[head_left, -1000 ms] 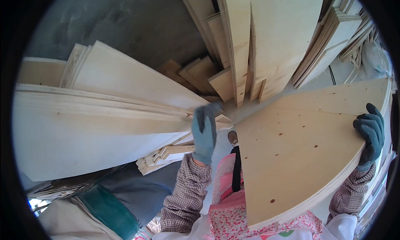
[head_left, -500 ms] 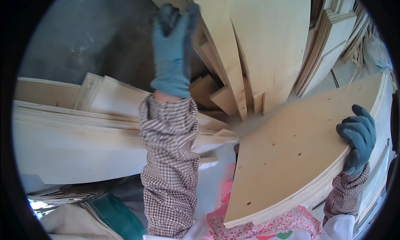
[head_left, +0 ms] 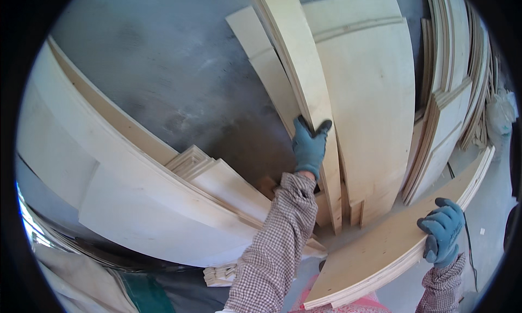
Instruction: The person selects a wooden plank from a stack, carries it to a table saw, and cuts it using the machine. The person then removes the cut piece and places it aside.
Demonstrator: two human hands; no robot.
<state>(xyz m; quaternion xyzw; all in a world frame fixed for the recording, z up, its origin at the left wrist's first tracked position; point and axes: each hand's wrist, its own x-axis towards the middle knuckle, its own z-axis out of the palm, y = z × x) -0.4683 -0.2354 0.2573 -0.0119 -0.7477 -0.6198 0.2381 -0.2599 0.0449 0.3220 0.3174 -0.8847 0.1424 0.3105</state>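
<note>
My left hand (head_left: 310, 147), in a blue-grey glove with dark fingertips, reaches up to a long narrow plywood strip (head_left: 307, 68) that leans upright. Thumb and fingers straddle the strip's width and close on its two sides. At the lower right, my right hand (head_left: 443, 234), gloved alike, is curled over the near edge of a stack of plywood sheets (head_left: 370, 258). That stack tilts against my body and has small dark holes in its top face. A wide plywood panel (head_left: 370, 106) leans just right of the strip.
Large curved plywood sheets (head_left: 152, 204) stand on edge at the left, with shorter pieces (head_left: 228, 185) tucked behind. More upright plywood stacks (head_left: 443, 133) and a clear plastic bag (head_left: 500, 117) are at the right. A dark cable (head_left: 470, 258) lies on the grey floor. Fabric (head_left: 76, 275) hangs lower left.
My view has tilted up, showing more of the leaning boards. My left hand has come onto the narrow strip. My right hand stays on the stack, which sits lower in view.
</note>
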